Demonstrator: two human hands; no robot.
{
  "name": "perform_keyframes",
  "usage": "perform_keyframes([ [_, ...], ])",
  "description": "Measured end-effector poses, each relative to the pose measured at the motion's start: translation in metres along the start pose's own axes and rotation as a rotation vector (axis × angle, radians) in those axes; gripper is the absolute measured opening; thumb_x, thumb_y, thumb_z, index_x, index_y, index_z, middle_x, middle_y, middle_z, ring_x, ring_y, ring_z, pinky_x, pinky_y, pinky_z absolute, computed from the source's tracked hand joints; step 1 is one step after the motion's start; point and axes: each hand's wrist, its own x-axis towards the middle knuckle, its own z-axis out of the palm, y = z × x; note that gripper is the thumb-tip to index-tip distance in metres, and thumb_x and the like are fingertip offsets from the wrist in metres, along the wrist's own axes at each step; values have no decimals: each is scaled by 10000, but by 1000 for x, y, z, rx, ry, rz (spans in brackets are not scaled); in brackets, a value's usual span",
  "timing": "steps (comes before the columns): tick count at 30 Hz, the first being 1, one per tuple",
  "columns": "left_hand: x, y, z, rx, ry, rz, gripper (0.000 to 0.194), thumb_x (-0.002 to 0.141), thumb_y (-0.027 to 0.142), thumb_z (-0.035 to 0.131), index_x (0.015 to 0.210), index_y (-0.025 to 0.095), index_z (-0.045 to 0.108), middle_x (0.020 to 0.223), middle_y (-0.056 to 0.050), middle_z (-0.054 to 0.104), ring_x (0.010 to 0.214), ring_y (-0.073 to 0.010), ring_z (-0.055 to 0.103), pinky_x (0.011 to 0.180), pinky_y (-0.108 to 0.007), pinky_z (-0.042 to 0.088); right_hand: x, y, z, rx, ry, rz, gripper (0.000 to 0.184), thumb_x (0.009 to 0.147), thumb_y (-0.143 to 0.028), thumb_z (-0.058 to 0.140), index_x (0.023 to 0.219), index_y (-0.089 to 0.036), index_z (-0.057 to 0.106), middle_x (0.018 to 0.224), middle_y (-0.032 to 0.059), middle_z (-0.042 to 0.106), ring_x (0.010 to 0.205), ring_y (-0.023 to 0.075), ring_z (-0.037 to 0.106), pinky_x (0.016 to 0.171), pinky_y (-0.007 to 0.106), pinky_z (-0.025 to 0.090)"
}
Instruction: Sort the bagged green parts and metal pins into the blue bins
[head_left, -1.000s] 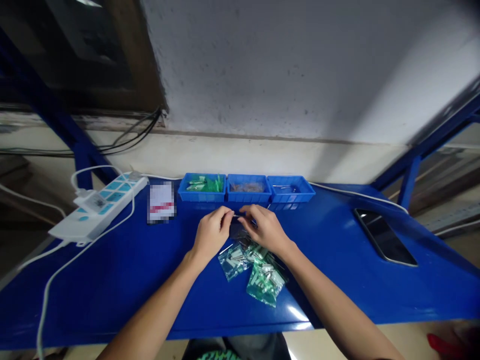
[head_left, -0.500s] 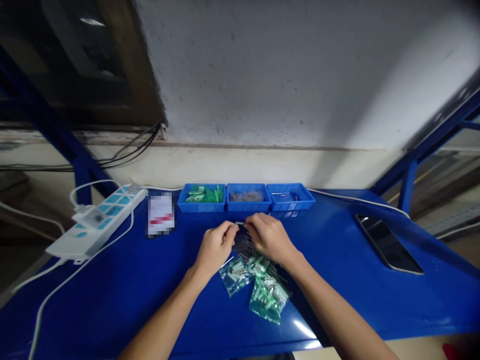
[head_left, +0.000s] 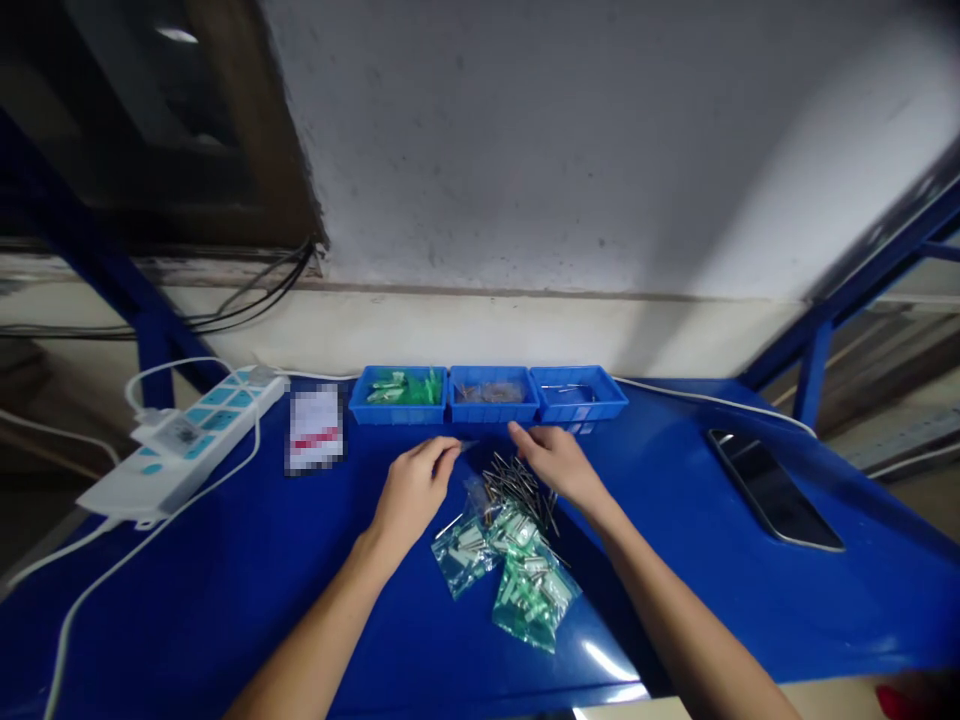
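Note:
My left hand (head_left: 416, 485) pinches a small, thin, see-through piece (head_left: 469, 445) between thumb and fingertips, held just above the table. My right hand (head_left: 559, 460) is at the far right edge of a loose pile of thin metal pins (head_left: 517, 482), its fingers curled together; whatever they may hold is hidden. Below the pile lie green-tinted clear plastic bags (head_left: 536, 600) with pale pieces and metal pins inside. A small clear bag (head_left: 478, 492) rests at the pile's left side.
Along the wall stand three blue bins: one with green bags (head_left: 397, 415), one with clear packets (head_left: 493, 413), one with a few pins (head_left: 581, 411). A white power strip (head_left: 180, 455) and a blurred card (head_left: 315, 430) lie left, a phone (head_left: 772, 490) right.
My hands have moved apart, the left one to the left and the right one slightly right, uncovering the pin pile. The thin piece now stays with my left hand.

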Motion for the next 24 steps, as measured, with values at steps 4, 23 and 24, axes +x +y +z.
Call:
perform_keyframes([
  [4,0,7,-2,-63,78,81,213,900,234,449,1015,222,627,1045,-37,673,974,-171,622,875,-307,485,-12,-17,22,449,-234,28,453,816,-573,445,680,-165,587,463,-39,458,414,90,382,435,218,267],
  [23,2,3,6,-483,32,-199,217,829,344,540,939,164,588,808,-36,644,724,-146,597,649,-251,471,-27,-19,30,195,88,-526,185,813,-154,460,906,-193,616,892,42,626,808,153,583,750,264,440],
  [24,1,5,5,-396,71,-135,165,835,313,532,907,173,582,808,-30,634,735,-144,593,664,-251,467,-26,-20,29,212,93,-495,174,834,-186,462,891,-191,626,925,51,621,857,159,581,791,275,436],
])
